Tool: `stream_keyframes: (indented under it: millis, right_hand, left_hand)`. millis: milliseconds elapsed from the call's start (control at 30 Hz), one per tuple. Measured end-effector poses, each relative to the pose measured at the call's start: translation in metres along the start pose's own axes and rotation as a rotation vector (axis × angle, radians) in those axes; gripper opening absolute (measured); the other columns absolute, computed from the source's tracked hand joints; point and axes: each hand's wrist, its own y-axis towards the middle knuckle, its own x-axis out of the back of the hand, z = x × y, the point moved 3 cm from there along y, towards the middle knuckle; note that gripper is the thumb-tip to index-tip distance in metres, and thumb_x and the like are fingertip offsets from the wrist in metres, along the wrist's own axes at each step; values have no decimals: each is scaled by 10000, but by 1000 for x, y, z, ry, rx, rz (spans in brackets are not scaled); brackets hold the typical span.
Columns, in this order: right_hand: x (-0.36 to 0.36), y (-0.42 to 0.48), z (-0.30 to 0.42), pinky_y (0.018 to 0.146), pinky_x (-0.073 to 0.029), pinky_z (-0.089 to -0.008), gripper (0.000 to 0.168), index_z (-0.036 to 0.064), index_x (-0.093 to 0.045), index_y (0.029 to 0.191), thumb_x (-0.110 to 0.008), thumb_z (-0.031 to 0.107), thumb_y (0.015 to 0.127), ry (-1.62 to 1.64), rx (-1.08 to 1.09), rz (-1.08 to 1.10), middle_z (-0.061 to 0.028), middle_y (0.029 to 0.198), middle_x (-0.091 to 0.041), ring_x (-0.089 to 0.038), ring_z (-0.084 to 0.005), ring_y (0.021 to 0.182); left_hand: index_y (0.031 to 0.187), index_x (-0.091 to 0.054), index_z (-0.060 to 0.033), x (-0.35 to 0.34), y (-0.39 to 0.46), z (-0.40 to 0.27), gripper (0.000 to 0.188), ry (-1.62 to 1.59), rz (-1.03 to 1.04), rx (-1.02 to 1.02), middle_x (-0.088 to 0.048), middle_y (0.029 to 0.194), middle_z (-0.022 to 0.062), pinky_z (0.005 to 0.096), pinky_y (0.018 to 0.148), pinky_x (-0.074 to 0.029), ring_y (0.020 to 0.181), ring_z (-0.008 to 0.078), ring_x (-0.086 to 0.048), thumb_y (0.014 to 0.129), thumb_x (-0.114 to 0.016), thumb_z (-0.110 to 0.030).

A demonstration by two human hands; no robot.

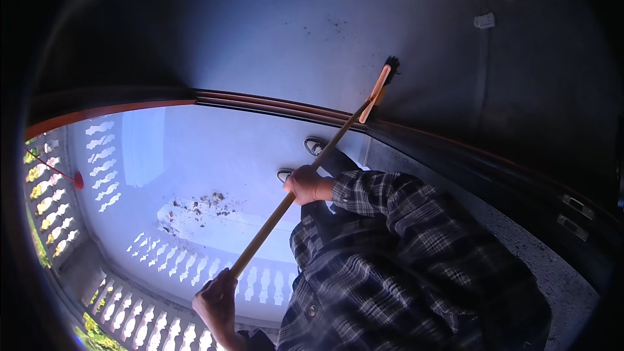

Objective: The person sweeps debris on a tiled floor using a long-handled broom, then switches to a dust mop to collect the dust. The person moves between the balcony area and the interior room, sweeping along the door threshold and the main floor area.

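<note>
My right hand (307, 185) is wrapped around the middle of a wooden broom handle (265, 231). Lower in the picture, my left hand (217, 302) grips the same pole near its end. The handle slants up to the right, to a broom head (375, 92) with an orange-toned block and dark bristles (392, 69). That head is beside the sliding-door track (273, 107), over the darker floor beyond it; whether it touches the floor I cannot tell. Crumbly dirt (209, 207) is scattered on the pale balcony floor (204, 156), left of my shoes (314, 146).
A balustrade (141, 321) edges the balcony, with greenery behind. A red object (78, 180) hangs by a thin line at left. Dark specks (336, 24) mark the inner floor. A dark door frame (463, 156) runs along the right, and a white box (484, 21) sits upper right.
</note>
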Motion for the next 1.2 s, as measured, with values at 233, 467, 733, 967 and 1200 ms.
stream_keyframes:
  millis: [233, 467, 733, 967, 1200]
  right_hand:
    - [-24, -6, -33, 575, -456, -418, 68, 109, -591, 590, -630, 164, 581, 17, -3, 52, -108, 598, -592, -598, -312, 615]
    - [10, -1, -3, 661, -441, -400, 96, 106, -586, 621, -626, 138, 540, 0, 16, -109, -89, 635, -606, -607, -284, 658]
    - [-16, -9, -37, 594, -455, -414, 62, 107, -596, 592, -608, 122, 533, 31, -67, 72, -106, 614, -593, -602, -307, 654]
    - [37, 3, 7, 614, -447, -408, 97, 85, -592, 606, -619, 123, 521, -47, 50, -217, -120, 609, -603, -603, -305, 620]
    - [-25, -9, -41, 586, -458, -423, 73, 112, -607, 624, -608, 131, 553, 51, -43, 43, -109, 614, -596, -605, -310, 647]
  left_hand:
    - [875, -692, -125, -40, -1, 3, 205, 143, 84, -107, -625, 630, 45, 271, 435, -422, 517, 167, -600, 675, -717, -162]
    - [915, -691, -120, -7, -3, -8, 307, 89, -177, -223, -575, 579, 44, 304, 405, -363, 445, 163, -531, 615, -752, -149]
    - [894, -682, -195, -43, -2, -23, 216, 282, -72, -287, -524, 550, 3, 301, 418, -353, 441, 145, -501, 682, -720, -207]
    - [918, -686, -133, 10, -3, -2, 275, 112, -184, -308, -546, 558, 24, 291, 392, -337, 422, 150, -492, 652, -732, -187]
    - [871, -693, -151, -34, 1, -25, 211, 280, -94, -290, -541, 543, 14, 289, 386, -332, 392, 139, -457, 666, -727, -192]
